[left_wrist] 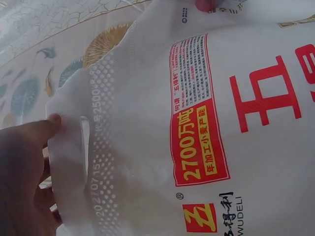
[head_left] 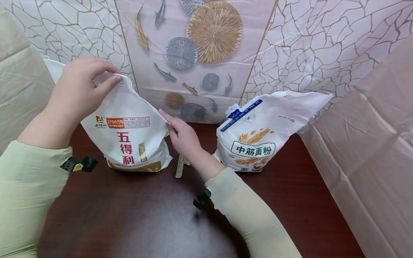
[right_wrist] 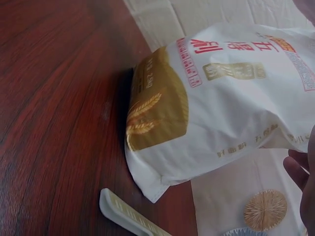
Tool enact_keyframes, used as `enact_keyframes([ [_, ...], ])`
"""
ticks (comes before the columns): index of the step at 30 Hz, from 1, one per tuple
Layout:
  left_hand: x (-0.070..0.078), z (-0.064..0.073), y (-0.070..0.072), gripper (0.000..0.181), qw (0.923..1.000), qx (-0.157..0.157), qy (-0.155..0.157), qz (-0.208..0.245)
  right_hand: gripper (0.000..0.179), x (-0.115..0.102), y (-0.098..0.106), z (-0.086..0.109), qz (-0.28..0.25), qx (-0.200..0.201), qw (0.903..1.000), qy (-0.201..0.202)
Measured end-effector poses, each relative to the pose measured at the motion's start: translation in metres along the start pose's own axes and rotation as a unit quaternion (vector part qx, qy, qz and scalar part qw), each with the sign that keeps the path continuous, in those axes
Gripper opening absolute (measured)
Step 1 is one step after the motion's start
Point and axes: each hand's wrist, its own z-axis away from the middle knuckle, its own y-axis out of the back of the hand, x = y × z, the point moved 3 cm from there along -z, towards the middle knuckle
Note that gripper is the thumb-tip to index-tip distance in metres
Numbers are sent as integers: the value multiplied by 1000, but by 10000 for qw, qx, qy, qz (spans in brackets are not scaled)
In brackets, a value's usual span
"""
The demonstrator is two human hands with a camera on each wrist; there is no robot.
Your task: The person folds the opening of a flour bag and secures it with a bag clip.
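A white flour bag (head_left: 135,104) with red lettering and a gold base stands on the table at the left. Its top edge, near the handle slot seen in the left wrist view, is pinched between the thumb and fingers of my left hand (head_left: 79,86). Lower down, my right hand (head_left: 185,139) pinches the bag's right side edge. In the right wrist view the bag's gold base (right_wrist: 162,110) rests on the wood. Close to its lower right corner lies a pale green bag clip (right_wrist: 129,215), partly hidden behind my right hand in the head view.
Another white flour bag (head_left: 255,130) stands at the right, its top folded over and leaning right. A blue bag clip (head_left: 240,115) is fastened across its upper left corner. Patterned cloth (head_left: 213,32) hangs behind the dark table (head_left: 129,215), with beige cloth (head_left: 358,118) along the right.
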Motion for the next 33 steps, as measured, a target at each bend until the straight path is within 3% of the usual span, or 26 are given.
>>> enact_keyframes([
  [3,1,0,0,30,9995,-312,35,-26,51,-1,-1,1,380,-108,9990,204],
  [7,0,-1,2,35,9989,-471,64,43,56,-1,-4,1,580,-199,9974,388],
  [12,-1,-1,3,37,9977,-659,154,82,53,1,-5,3,524,-88,9968,599],
  [21,1,-3,11,36,9890,-1403,466,-50,51,2,-5,7,172,-80,9969,758],
  [27,3,-5,11,34,9832,-1633,585,-566,47,2,-6,11,-54,-245,9979,600],
  [33,11,-8,1,38,9752,-1648,180,-1470,37,1,-6,10,-61,-177,9986,495],
])
